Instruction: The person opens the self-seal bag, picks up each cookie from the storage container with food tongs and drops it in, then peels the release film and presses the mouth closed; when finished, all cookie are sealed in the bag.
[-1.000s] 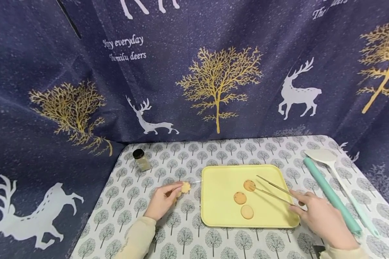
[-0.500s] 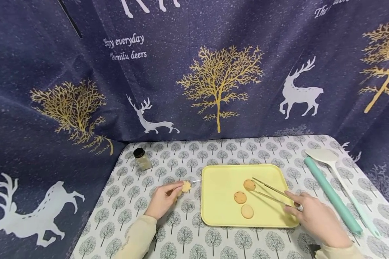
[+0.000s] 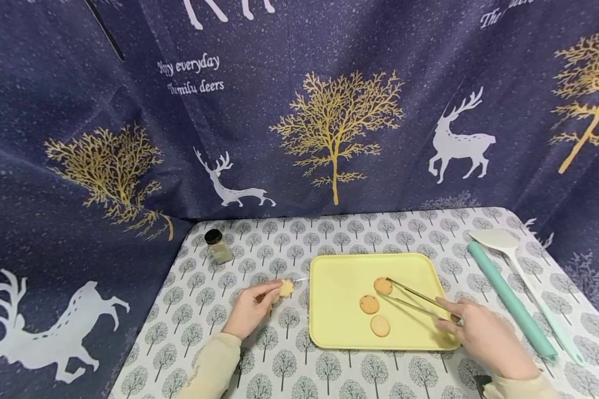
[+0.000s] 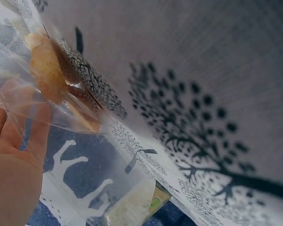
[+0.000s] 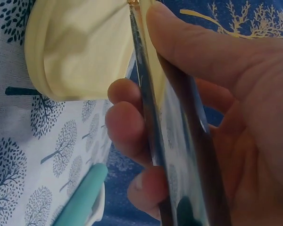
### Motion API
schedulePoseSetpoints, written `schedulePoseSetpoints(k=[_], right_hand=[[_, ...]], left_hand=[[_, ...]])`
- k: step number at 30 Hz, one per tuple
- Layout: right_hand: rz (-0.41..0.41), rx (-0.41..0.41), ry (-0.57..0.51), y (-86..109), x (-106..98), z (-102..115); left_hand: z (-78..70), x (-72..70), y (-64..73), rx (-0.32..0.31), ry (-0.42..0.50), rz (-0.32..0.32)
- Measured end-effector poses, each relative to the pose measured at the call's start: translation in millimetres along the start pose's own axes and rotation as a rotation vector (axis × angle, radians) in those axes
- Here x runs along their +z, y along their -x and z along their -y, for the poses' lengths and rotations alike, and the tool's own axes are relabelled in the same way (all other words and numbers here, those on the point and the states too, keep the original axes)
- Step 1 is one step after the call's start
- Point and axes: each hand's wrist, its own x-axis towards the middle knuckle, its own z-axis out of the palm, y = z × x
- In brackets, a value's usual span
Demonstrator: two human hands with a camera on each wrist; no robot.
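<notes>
My left hand (image 3: 252, 310) grips a clear plastic bag (image 4: 132, 188) left of the yellow tray (image 3: 336, 277); cookies (image 4: 47, 68) show through its film in the left wrist view. Over the tray, my right hand (image 3: 486, 335) holds metal tongs (image 3: 414, 291), thumb on one arm and fingers on the other. The tong tips lie either side of the right part of the farthest cookie (image 3: 381, 286), one beyond it and one on its near side. Nearer me on the tray are another dotted cookie (image 3: 369, 305) and a plain round cookie (image 3: 380, 326).
A small jar with a black lid (image 3: 218, 246) stands at the back left. Right of the tray lie a teal rod (image 3: 511, 302) and a pale spatula (image 3: 534, 288). Dark blue curtain (image 3: 259, 122) hangs behind the tree-print cloth (image 3: 279, 366).
The right hand has shifted slightly left and the tongs' arms have drawn closer together, their tips now by the farthest cookie. The left hand stays in place with the bag.
</notes>
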Motion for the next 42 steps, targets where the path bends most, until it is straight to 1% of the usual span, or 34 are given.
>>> schedulePoseSetpoints(k=[4, 7, 14, 21, 26, 30, 37, 42], right_hand=[[-0.061, -0.043, 0.04, 0.7, 0, 0], [-0.083, -0.062, 0.058, 1.2, -1, -1], [-0.124, -0.061, 0.072, 1.8, -1, -2], [-0.128, -0.044, 0.032, 0.3, -1, 7], [-0.128, -0.061, 0.014, -4.0, 4, 19], [-0.151, -0.115, 0.014, -8.2, 12, 30], [-0.232, -0.267, 0.008, -18.4, 30, 52], [-0.232, -0.315, -0.005, -25.6, 39, 67]], left_hand=[[-0.7, -0.3, 0.7, -0.003, -0.009, -0.006], [-1.0, -0.6, 1.1, -0.011, -0.009, -0.006], [-1.5, -0.9, 0.7, -0.006, -0.01, -0.001], [0.8, -0.9, 1.1, 0.01, -0.018, 0.0], [1.0, -0.7, 1.2, 0.029, -0.019, -0.005], [1.1, -1.2, 1.3, 0.034, -0.033, -0.009], [1.8, -1.2, 1.2, 0.041, -0.03, -0.011], [2.2, -1.2, 1.2, 0.051, -0.035, -0.017]])
